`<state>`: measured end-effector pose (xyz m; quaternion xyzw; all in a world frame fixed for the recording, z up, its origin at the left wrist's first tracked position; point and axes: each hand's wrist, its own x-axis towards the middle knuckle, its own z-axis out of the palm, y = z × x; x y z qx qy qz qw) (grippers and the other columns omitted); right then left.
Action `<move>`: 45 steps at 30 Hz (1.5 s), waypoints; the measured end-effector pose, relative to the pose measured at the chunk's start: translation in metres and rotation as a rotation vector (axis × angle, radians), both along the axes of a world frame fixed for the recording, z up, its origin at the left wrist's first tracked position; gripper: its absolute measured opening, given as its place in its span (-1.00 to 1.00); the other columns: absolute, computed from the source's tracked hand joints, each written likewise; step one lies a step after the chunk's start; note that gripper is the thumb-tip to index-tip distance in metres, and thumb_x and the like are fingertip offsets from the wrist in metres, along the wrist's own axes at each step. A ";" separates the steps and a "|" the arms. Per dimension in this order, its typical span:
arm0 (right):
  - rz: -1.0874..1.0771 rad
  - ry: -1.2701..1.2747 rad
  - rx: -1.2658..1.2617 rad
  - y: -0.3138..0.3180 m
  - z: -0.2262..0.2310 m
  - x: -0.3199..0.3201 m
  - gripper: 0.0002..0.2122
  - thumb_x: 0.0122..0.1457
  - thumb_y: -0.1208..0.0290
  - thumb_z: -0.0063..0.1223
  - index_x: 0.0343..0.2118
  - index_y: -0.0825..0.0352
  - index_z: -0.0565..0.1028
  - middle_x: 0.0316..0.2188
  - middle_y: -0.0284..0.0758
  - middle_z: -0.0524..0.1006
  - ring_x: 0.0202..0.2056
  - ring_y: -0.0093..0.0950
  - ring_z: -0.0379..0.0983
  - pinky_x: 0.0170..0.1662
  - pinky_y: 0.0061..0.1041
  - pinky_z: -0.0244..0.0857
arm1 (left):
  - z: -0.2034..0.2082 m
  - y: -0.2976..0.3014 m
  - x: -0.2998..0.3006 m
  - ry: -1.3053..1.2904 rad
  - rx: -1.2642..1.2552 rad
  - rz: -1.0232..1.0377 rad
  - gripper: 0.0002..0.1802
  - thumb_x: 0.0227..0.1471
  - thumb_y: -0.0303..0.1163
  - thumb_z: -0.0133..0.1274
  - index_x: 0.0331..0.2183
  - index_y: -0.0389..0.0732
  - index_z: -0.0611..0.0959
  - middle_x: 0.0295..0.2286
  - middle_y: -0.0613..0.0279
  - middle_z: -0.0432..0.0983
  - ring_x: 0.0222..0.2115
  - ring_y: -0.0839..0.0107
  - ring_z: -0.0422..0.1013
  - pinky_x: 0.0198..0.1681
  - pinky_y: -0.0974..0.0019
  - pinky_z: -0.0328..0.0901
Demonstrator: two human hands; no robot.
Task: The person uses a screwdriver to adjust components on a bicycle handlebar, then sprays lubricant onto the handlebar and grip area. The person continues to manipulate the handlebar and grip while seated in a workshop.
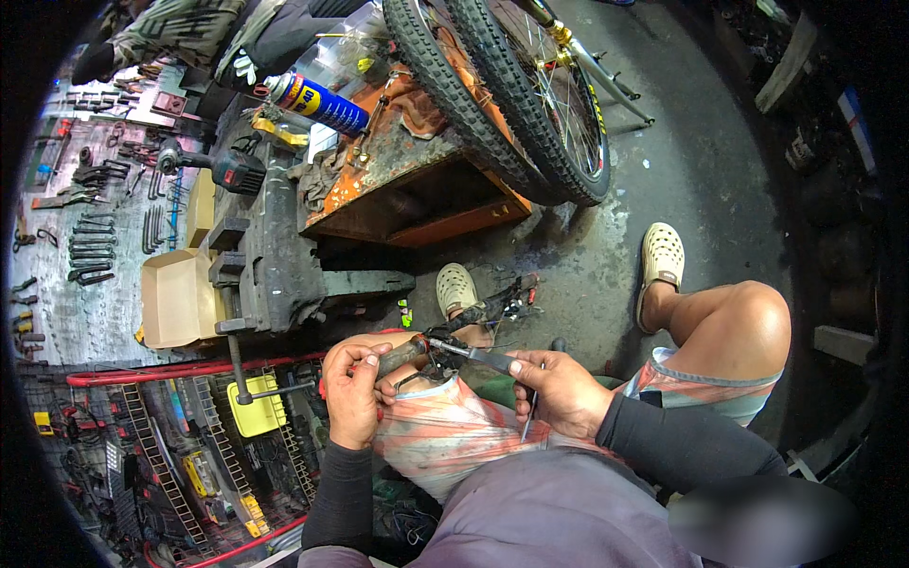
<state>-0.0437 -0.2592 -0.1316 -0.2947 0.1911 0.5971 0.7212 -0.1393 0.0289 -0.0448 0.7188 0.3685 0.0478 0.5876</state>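
My left hand (355,393) is closed around a worn, dark brownish cylindrical grip (405,354), over my lap. At the grip's inner end is a small metal and black fitting (437,345). My right hand (559,390) is closed on a flat grey metal tool (492,359), whose far end reaches that fitting; whether they touch I cannot tell. A thin metal rod (527,424) points down below the right fingers. Beyond the hands lies a black bar-like bicycle part (502,301) with levers and cables, near my left shoe (456,289).
A bicycle wheel (540,104) stands by an orange, grimy bench (454,227) at the back. On it lies a blue spray can (322,104). Left are a vise (275,256), a power drill (222,168), a cardboard box (175,308) and a tool-covered metal table (104,327).
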 end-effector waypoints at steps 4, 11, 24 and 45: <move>-0.008 -0.798 -0.202 0.001 -0.017 -0.020 -0.56 0.48 0.40 0.15 0.35 0.40 0.44 -0.32 -0.20 0.63 -0.34 -0.36 0.58 -0.24 -0.27 0.51 | 0.002 -0.002 0.000 0.016 0.066 -0.054 -0.92 0.42 -0.42 0.03 -0.18 -0.21 0.53 -0.02 -0.04 0.71 -0.67 0.57 0.44 -0.65 0.45 0.36; 0.116 -1.498 -0.367 -0.004 0.014 -0.009 -0.60 0.32 0.53 0.24 0.21 0.34 0.52 -0.25 0.00 0.65 -0.21 0.03 0.62 -0.12 -0.09 0.50 | 0.006 -0.004 -0.005 0.036 0.057 -0.079 -0.94 0.46 -0.46 0.01 -0.18 -0.21 0.50 0.06 -0.10 0.68 -0.65 0.63 0.35 -0.59 0.47 0.30; -0.012 0.001 -0.055 -0.004 -0.001 -0.001 -0.61 0.53 0.34 0.08 0.31 0.41 0.52 -0.43 -0.46 0.49 -0.52 -0.64 0.37 -0.43 -0.51 0.35 | 0.001 -0.012 -0.001 -0.066 0.083 -0.077 -0.96 0.38 -0.50 0.02 -0.22 -0.21 0.53 -0.05 -0.03 0.72 -0.70 0.65 0.31 -0.68 0.51 0.22; -0.341 -0.627 -0.195 -0.034 0.034 0.060 -0.55 0.44 0.34 0.19 0.29 0.50 0.51 -0.41 -0.50 0.50 -0.52 -0.72 0.33 -0.45 -0.62 0.27 | -0.004 0.013 0.008 -0.061 0.015 0.041 -0.93 0.38 -0.47 0.04 -0.26 -0.19 0.56 -0.11 -0.02 0.76 -0.69 0.58 0.40 -0.68 0.49 0.30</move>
